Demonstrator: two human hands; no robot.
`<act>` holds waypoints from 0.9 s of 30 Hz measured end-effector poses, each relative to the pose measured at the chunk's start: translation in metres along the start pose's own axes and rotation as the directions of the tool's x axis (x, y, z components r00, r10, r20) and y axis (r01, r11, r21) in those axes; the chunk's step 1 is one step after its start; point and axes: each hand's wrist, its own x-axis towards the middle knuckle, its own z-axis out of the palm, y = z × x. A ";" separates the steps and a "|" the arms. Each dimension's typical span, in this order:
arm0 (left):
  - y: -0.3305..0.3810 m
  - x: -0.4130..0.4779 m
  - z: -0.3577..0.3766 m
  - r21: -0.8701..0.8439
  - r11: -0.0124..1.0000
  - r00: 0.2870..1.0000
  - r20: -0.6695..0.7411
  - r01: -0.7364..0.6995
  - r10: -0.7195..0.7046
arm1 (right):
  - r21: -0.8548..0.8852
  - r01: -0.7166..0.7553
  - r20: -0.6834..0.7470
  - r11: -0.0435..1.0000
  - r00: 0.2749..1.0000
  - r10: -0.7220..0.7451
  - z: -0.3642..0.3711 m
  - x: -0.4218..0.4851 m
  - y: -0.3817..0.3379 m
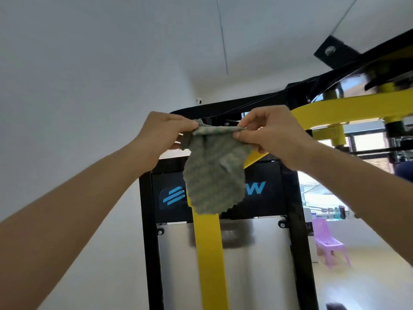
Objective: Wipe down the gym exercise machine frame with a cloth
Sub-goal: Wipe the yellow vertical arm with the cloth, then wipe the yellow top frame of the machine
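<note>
left hand (164, 133), right hand (271, 135), pinching cloth (214, 175)

Your grey-green waffle-weave cloth (214, 175) covers the middle of the blue logo lettering (257, 187); the flat yellow upright bar (209, 253) runs off the bottom edge of your view.

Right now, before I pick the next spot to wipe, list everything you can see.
cloth: one, grey-green, hanging in front of the machine
machine frame: one, black, centre
yellow bars: two, one upright at centre, one curved at upper right
cover panel: one, silver, inside the frame
logo: one, blue, partly behind the cloth
chair: one, purple, right background
bottles: several, blurred, far right
left hand: pinches the cloth's top left
right hand: pinches its top right
</note>
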 end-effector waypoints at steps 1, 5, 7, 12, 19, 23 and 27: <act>0.002 0.009 0.002 0.055 0.998 1.000 -0.005 -0.019 0.019 | -0.151 0.054 -0.034 0.987 0.998 -0.060 -0.004 0.007 -0.001; 0.004 0.033 0.018 0.255 0.965 0.998 0.010 -0.066 0.066 | -0.579 0.171 -0.017 0.797 0.975 -0.221 -0.013 0.026 -0.001; 0.004 0.035 0.028 0.401 0.915 0.990 0.142 -0.041 -0.017 | -0.658 0.180 -0.017 0.731 0.967 -0.253 -0.011 0.029 0.003; 0.007 0.026 0.030 0.377 0.921 0.959 0.282 -0.097 -0.014 | -0.676 0.265 0.034 0.687 0.943 -0.331 -0.012 0.022 0.003; -0.008 0.011 0.037 0.484 0.745 0.832 0.528 -0.460 0.171 | -0.629 0.510 0.296 0.586 0.855 -0.426 -0.023 0.023 0.015; -0.005 0.012 0.053 0.490 0.713 0.829 0.508 -0.502 0.235 | -0.629 0.643 0.538 0.436 0.766 -0.353 -0.039 0.021 0.029; 0.005 0.013 0.077 0.518 0.689 0.842 0.469 -0.507 0.268 | -0.643 0.653 0.516 0.400 0.755 -0.404 -0.070 0.028 0.048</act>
